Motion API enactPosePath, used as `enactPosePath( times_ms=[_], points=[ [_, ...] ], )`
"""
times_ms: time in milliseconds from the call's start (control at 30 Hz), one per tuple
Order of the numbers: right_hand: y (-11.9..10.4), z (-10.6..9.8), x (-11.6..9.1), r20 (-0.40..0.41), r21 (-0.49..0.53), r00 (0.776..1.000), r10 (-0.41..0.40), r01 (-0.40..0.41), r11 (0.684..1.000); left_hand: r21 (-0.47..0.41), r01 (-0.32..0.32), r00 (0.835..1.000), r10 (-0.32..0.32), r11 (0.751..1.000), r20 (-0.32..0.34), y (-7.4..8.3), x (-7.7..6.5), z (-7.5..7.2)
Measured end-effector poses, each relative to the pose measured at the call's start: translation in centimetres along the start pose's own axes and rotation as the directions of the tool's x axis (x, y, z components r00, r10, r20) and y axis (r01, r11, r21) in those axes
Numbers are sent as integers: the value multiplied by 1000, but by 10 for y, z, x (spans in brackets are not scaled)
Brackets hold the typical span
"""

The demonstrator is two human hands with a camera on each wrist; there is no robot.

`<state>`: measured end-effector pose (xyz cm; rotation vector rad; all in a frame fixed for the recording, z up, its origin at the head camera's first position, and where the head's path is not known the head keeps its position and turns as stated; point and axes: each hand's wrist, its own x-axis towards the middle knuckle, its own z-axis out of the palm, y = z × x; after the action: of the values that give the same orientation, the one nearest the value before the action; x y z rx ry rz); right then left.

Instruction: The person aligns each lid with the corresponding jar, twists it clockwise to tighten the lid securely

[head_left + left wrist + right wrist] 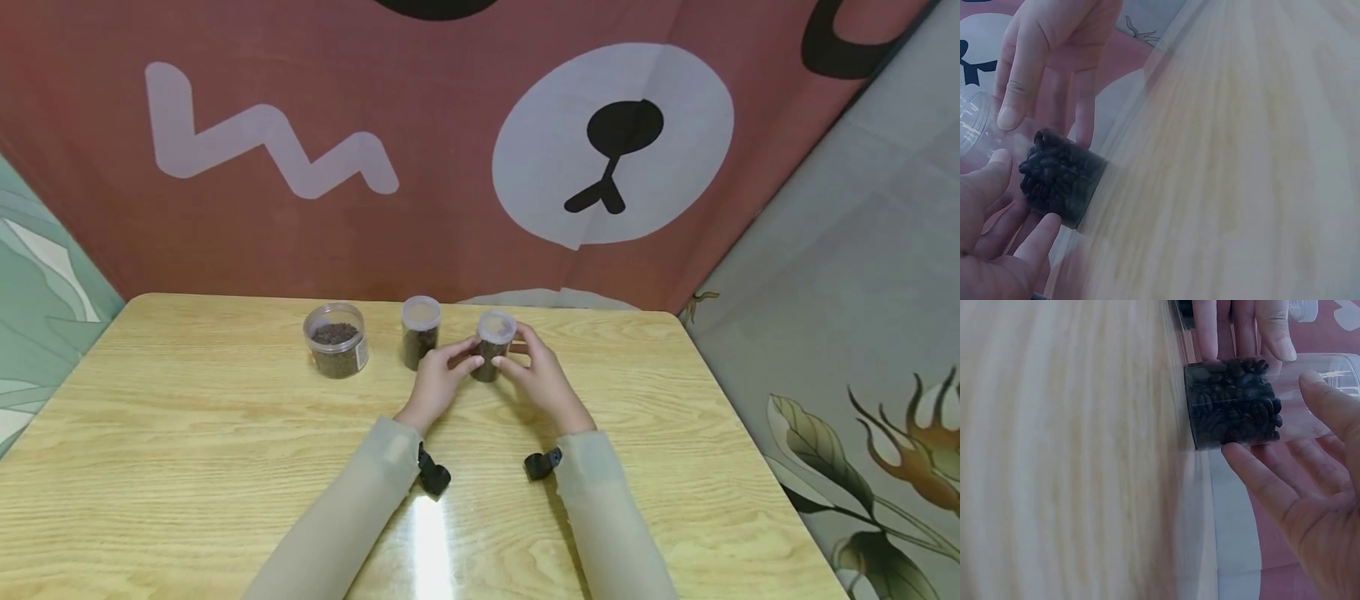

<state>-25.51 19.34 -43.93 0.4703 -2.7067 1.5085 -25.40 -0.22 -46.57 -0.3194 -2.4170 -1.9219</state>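
Note:
A slim clear jar [496, 328] stands upright on the table, its lower part filled with dark coffee beans [1235, 403]. My left hand [437, 382] holds it from the left, thumb at the near side and fingers around it. From the right, my right hand [546, 379] holds the same jar between thumb and fingers. The right wrist view shows my right hand [1316, 500] with its thumb on the jar's clear upper part. A second slim jar [421, 321] with dark contents stands just left, partly hidden by my left hand.
A wider, lower clear jar [337, 362] with dark brown contents stands farther left. All stand near the far edge of the wooden table [225, 433]. A red printed cloth [435, 217] hangs behind that edge.

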Motion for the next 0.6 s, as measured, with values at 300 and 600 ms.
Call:
enactPosePath(
  times_ms=[300,600],
  points=[
    [1,0,6,-20,-18,1000,11,-12,1000,21,-22,999,22,1000,-24,-1,4,4],
    [0,1,9,-8,-20,1000,3,-3,1000,53,-25,999,27,998,-42,-2,5,6]
  ],
)
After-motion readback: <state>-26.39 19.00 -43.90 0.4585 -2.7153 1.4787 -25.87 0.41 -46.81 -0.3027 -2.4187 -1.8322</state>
